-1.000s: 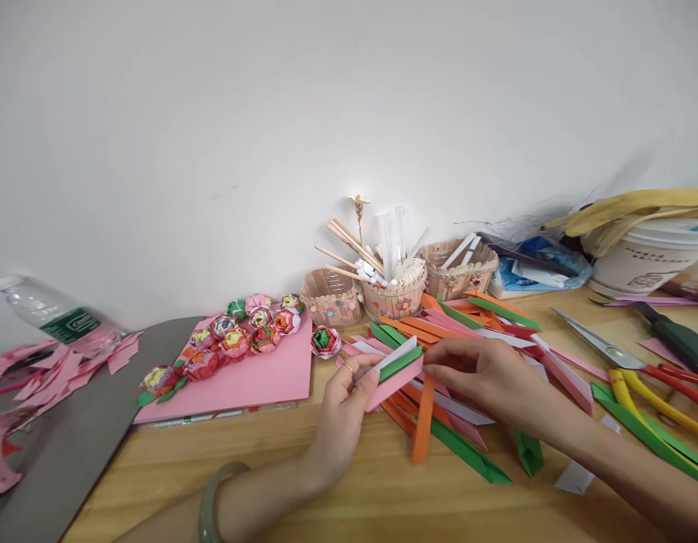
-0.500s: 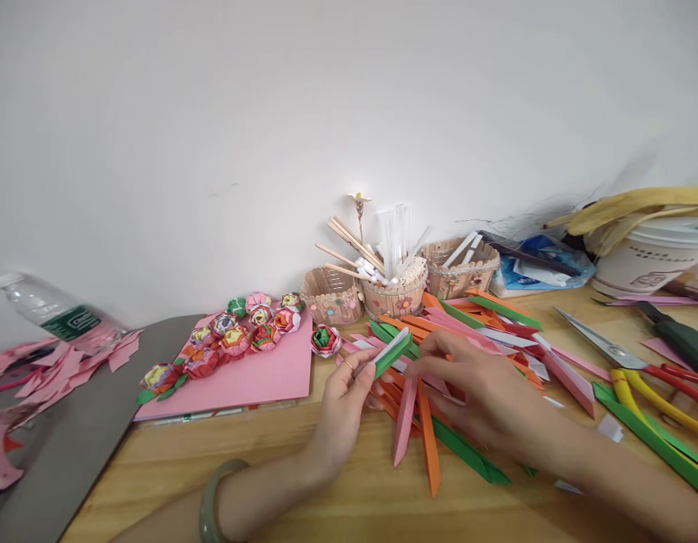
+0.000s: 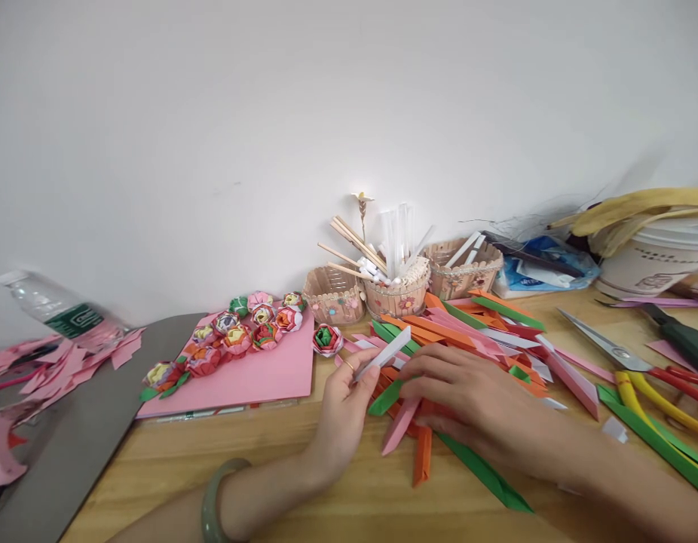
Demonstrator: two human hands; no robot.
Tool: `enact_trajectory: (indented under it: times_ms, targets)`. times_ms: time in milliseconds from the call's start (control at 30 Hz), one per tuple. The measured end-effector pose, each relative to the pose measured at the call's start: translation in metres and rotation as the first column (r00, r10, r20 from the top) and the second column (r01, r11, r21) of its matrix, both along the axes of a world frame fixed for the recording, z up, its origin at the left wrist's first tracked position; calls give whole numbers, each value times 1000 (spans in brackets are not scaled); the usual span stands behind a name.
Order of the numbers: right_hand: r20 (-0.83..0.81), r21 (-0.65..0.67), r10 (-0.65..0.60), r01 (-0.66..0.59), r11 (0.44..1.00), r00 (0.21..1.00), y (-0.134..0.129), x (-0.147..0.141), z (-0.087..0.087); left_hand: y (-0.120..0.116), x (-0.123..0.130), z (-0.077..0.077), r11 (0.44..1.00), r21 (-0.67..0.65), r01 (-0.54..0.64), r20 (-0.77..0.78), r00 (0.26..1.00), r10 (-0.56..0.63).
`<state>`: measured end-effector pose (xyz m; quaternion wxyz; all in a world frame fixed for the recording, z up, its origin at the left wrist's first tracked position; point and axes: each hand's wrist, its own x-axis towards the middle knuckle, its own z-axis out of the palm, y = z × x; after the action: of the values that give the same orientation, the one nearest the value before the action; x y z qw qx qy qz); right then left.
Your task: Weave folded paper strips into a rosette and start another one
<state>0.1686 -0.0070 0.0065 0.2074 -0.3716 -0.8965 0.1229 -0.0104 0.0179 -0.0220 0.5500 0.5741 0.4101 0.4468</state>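
Note:
Between the thumb and fingers of my left hand is a folded white paper strip, tilted up to the right. My right hand is closed over folded strips, with a green strip, a pink strip and an orange strip sticking out below its fingers; which of these it grips and which lie on the table I cannot tell apart fully. Around and behind it spreads a pile of folded orange, pink, green and white strips.
Paper flowers lie on pink sheets at the left. Decorated baskets stand against the wall. Scissors lie right, near a white bucket. A plastic bottle leans at far left.
The green strip has left my left hand and is now at my right fingertips, while the white strip stays in my left hand. The pink and orange strips under my right hand have shifted.

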Motion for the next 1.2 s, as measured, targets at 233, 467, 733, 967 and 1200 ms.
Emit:
enact_trajectory:
  times_ms: [233,467,733,967,1200]
  targets:
    - [-13,-49,-32,32,998,999,4,2,-12,0,0,-1,1000,-8,-28,35,999,28]
    - [-241,-207,-116,65,976,964,1,5,10,0,1,0,999,-43,-22,60,998,24]
    - [-226,-359,-431,336,871,874,7,11,6,-1,0,-2,993,-116,10,39,999,-5]
    - [-200,-412,-529,419,809,825,7,17,11,-1,-2,-5,992,-119,-34,65,997,42]
    - [-284,-464,-545,385,798,789,5,7,5,-3,-2,-6,992,-117,51,46,998,-46]
